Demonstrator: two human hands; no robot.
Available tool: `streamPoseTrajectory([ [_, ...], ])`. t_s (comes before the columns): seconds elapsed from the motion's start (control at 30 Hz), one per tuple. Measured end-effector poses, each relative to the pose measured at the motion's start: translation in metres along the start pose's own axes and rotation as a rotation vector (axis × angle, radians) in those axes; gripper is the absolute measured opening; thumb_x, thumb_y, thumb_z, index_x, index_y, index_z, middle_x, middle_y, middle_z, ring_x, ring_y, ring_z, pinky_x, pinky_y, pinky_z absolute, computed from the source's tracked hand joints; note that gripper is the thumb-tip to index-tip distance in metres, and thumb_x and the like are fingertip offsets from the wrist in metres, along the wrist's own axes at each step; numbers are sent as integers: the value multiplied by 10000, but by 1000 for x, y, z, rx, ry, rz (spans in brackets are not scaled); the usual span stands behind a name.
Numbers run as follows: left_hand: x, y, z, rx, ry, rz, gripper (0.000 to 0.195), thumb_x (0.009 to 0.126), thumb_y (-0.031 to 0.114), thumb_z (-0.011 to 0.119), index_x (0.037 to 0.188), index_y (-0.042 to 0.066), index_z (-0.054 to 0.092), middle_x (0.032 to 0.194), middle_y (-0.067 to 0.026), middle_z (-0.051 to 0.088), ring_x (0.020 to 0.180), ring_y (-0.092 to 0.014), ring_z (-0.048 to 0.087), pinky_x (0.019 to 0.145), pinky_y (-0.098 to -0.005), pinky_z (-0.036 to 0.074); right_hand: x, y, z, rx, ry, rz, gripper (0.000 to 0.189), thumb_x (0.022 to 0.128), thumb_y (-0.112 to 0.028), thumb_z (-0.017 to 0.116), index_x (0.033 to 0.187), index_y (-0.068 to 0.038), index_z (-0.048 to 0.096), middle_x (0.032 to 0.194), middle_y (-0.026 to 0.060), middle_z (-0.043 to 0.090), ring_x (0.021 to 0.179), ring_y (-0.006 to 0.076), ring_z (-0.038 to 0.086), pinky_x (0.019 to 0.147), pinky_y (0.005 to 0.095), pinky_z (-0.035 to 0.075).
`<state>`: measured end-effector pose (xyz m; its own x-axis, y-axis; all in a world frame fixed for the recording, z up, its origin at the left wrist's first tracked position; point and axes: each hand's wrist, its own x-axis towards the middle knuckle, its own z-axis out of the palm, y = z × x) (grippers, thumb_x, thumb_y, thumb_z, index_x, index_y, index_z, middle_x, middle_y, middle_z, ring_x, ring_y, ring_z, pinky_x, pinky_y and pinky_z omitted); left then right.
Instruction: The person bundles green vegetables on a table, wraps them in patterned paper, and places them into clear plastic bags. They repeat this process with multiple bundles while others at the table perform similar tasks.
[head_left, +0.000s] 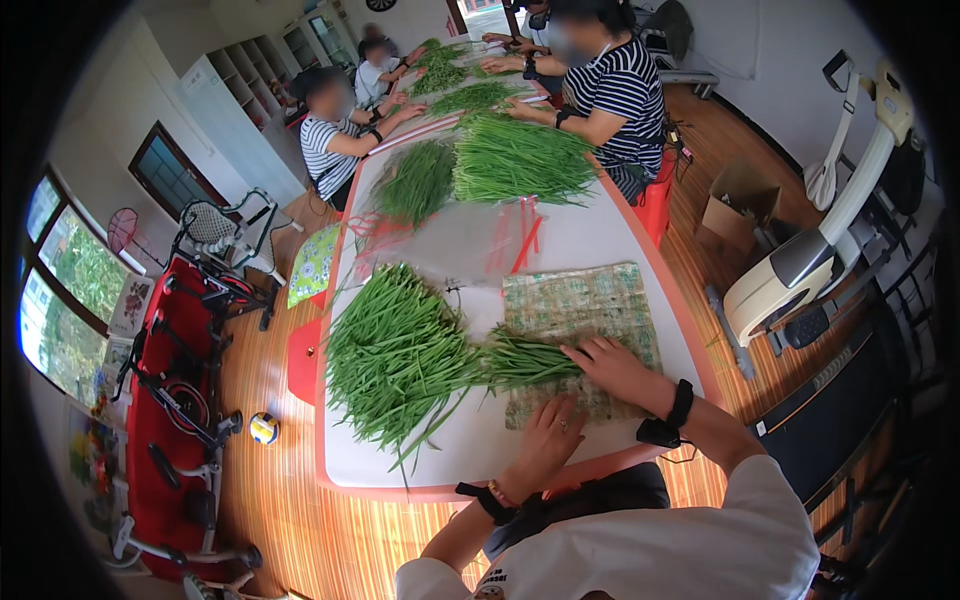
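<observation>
A small bunch of long green stalks (525, 358), which look like garlic chives, lies across the left part of a worn printed sheet (577, 300). My right hand (611, 366) rests on the bunch's right end, fingers spread over it; whether it grips the stalks is hard to tell. Just below the bunch, my left hand (550, 435) hovers at the sheet's lower edge with its fingers apart and nothing in it. A large heap of the same greens (397, 352) lies left of the sheet, its right tips touching the small bunch.
Clear plastic bags with red strips (465, 244) lie beyond the sheet. Farther up the white table (367, 469) are a big green pile (517, 161) and a darker bagged bunch (416, 180). Several people work along both far sides. A treadmill (825, 397) stands at the right.
</observation>
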<state>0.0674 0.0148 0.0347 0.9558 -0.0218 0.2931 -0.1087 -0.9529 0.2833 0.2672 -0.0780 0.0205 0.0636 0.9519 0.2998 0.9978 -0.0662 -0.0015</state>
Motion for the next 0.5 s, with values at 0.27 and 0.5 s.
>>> streamPoseTrajectory([
  [0.27, -14, -9, 7, 32, 21, -60, 435, 776, 158, 638, 1187, 47, 549, 1338, -199, 443, 1234, -349, 430, 1035, -467, 348, -14, 11, -1, -58, -62, 46, 644, 772, -142, 620, 1382, -81, 422, 1175, 100, 530, 1124, 272, 485, 971, 421, 384],
  [0.5, -11, -15, 9, 168, 40, -10, 341, 825, 145, 549, 1151, 52, 590, 1352, -204, 441, 1251, -356, 426, 1026, -484, 364, -13, 10, -10, 42, -76, 79, 721, 797, -392, 679, 1396, -112, 394, 1345, 110, 427, 1297, 278, 350, 1093, 537, 252],
])
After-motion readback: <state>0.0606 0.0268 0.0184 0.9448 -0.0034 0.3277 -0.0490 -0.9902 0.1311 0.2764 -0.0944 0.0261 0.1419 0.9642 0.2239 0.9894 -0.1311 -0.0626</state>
